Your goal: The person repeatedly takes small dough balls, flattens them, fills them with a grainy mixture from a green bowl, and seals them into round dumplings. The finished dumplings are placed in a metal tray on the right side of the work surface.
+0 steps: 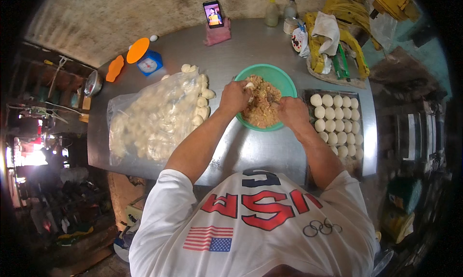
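My left hand (235, 98) is over the left rim of a green plastic bowl (290, 84), its fingers closed around a piece of pale dough (249, 85). Brown, crumbly filling (263, 119) lies in the bowl. At the right rim, my right hand (293, 112) is curled in a grip on a small dark utensil (275, 100) that reaches into the filling; most of it is hidden. Left of the bowl, many dough balls lie under a clear plastic sheet (152, 114), with several uncovered dough pieces (202, 101) along its right edge.
Right of the bowl is a dark tray (334, 91) with rows of round dough balls (339, 113). A blue scale (149, 64) with an orange pan stands at the back left. A phone (213, 14) leans on a pink cloth (218, 33). Bottles (272, 13) and a yellow metal frame (317, 56) occupy the back right.
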A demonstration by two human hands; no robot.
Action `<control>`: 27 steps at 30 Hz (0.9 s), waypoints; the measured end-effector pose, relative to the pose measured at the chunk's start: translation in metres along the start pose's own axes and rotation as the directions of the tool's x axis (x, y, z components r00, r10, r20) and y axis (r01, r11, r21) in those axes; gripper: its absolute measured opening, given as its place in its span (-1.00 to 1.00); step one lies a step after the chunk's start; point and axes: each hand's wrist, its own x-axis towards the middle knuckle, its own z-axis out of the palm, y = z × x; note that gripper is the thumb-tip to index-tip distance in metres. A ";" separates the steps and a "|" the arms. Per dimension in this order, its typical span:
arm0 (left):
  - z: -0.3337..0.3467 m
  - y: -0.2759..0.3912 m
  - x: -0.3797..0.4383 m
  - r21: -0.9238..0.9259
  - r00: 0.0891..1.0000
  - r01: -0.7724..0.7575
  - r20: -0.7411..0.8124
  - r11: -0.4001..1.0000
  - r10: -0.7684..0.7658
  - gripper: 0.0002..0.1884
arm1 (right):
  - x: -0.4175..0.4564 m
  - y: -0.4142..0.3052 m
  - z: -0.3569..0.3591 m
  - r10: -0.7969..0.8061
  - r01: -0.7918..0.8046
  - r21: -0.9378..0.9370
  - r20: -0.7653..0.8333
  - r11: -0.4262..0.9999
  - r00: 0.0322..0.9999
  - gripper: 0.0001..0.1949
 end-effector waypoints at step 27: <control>0.035 0.010 0.014 0.084 0.987 -0.150 -0.043 0.985 0.154 -0.66 | -0.019 0.010 -0.032 -0.103 0.138 0.210 -0.168 0.968 0.980 -0.80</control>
